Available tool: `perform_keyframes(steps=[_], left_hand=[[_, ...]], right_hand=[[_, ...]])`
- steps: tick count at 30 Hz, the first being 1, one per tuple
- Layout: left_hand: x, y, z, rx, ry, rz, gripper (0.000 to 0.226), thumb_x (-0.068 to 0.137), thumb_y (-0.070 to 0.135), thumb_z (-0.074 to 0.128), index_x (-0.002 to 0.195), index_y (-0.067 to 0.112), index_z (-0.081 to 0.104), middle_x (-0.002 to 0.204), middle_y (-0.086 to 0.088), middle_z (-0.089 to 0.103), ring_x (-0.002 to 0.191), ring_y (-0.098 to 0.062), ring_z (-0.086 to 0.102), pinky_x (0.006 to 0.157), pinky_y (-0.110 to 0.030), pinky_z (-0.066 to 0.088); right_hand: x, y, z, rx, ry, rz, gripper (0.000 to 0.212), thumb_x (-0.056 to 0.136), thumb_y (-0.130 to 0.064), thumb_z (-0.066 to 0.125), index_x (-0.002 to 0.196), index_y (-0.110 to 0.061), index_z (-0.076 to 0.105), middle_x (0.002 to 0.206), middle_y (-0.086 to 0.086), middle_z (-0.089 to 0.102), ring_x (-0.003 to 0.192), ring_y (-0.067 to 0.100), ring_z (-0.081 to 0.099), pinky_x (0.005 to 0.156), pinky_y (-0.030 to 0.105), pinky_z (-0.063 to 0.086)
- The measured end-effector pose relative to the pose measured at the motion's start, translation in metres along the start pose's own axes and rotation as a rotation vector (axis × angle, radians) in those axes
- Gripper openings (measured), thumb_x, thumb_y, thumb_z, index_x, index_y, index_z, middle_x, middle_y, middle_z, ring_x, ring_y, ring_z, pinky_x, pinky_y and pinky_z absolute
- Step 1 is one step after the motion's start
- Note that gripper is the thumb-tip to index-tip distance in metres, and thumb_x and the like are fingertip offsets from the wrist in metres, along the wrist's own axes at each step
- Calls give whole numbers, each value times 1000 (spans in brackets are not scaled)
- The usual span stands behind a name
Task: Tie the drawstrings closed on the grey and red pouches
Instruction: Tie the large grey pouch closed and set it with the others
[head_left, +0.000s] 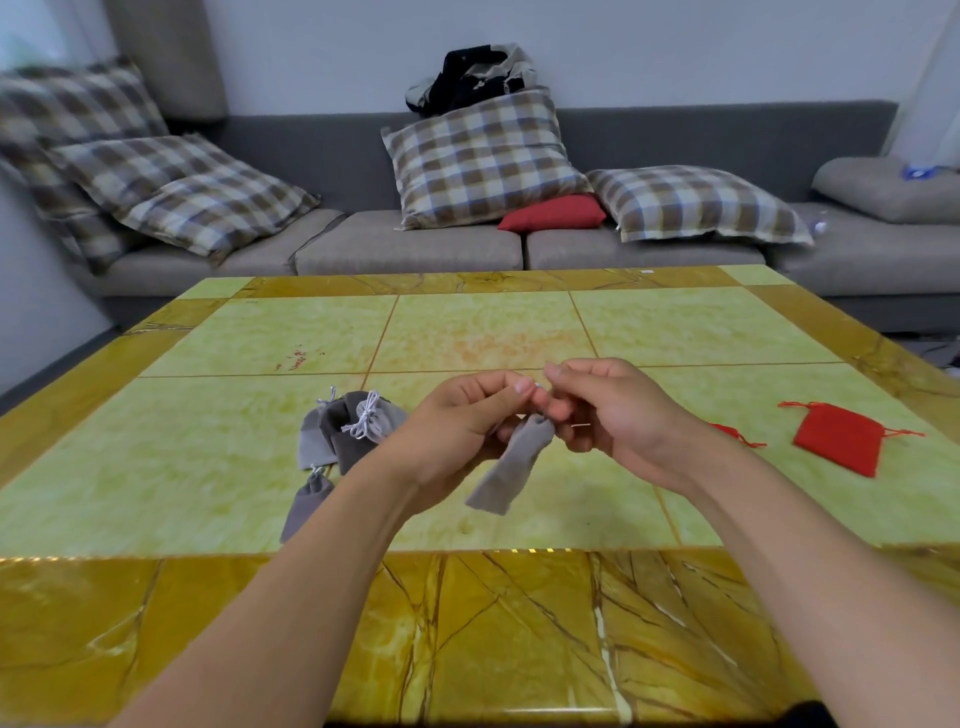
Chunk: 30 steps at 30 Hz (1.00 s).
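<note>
Grey pouch (511, 465) hangs mid-air by its neck — tied grey pouches (343, 431) heaped left, red pouch (837, 437) flat right.

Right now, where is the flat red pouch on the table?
In the head view the flat red pouch lies on the table at the right side, beyond the right hand, not held.

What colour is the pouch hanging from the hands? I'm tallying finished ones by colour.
Grey; the pouch dangles between both hands in the head view.
</note>
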<state>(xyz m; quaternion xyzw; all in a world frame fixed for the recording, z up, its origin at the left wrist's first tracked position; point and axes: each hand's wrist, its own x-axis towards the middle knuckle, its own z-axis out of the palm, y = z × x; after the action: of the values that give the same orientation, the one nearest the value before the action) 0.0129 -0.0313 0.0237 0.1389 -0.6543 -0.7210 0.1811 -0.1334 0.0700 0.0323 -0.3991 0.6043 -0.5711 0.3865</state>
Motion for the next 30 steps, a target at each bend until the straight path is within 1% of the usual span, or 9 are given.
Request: perform_keyframes(steps=[3,5,10,14,18,20,25,27,30], left_hand=[[3,-1,-2,38,121,-24,24,100,22,52,90,13,72,92,-6,72,68,-16,46,67,-23,44],[2,-1,-6,126,217,-32,21,99,22,57,90,14,75,90,-3,75,61,-8,48,63,-22,41],[2,-5,-7,136,343,-14,16,91,22,69,84,11,78,79,-1,75,59,-8,54,59,-22,41],[3,-7,-9,233,340,66,17,97,15,61,92,10,77,80,-2,75,61,-7,56,55,-19,43],[0,-6,-10,510,211,177,18,97,11,60,95,8,78,70,-5,68,58,-4,53,54,-18,41],[-1,-4,-13,442,195,168,15,94,10,64,96,9,79,70,-6,69,61,-7,55,54,-19,42],[-1,4,-16,-9,306,63,13,89,13,66,93,9,78,81,-4,73,62,-6,57,53,-16,44],[1,3,-16,-27,336,51,13,90,14,65,90,10,77,81,-3,72,60,-6,55,51,-15,43],[3,1,-17,15,347,46,13,91,15,65,90,11,77,74,-4,68,60,-6,53,49,-15,41]], right_hand=[[2,-1,-10,108,25,-5,40,99,-22,55,61,-13,52,83,13,61,60,17,49,50,27,32],[2,0,-17,36,71,-33,38,97,-23,59,61,-12,59,76,8,59,60,16,50,48,25,33],[-2,5,-25,-688,154,-242,23,95,-26,63,78,-17,75,57,-4,56,50,4,46,52,22,37],[-5,-3,-13,-867,70,-365,19,97,-25,59,84,-22,72,58,-8,53,52,7,44,54,29,36],[-12,-13,1,-1007,-54,-474,21,99,-29,55,87,-24,71,71,-8,64,66,11,57,62,40,47],[-14,-16,3,-1041,-50,-516,21,99,-30,54,85,-24,70,69,-8,62,65,11,56,62,40,47],[-13,-16,-2,-920,73,-539,20,99,-19,55,83,-18,66,62,-8,54,60,9,50,56,27,39],[-10,-11,-5,-903,112,-475,19,100,-13,51,91,-14,68,57,-13,50,56,4,49,52,18,32],[-6,-5,-7,-873,101,-350,19,99,-13,49,94,-14,68,55,-13,50,47,5,42,48,19,29]])
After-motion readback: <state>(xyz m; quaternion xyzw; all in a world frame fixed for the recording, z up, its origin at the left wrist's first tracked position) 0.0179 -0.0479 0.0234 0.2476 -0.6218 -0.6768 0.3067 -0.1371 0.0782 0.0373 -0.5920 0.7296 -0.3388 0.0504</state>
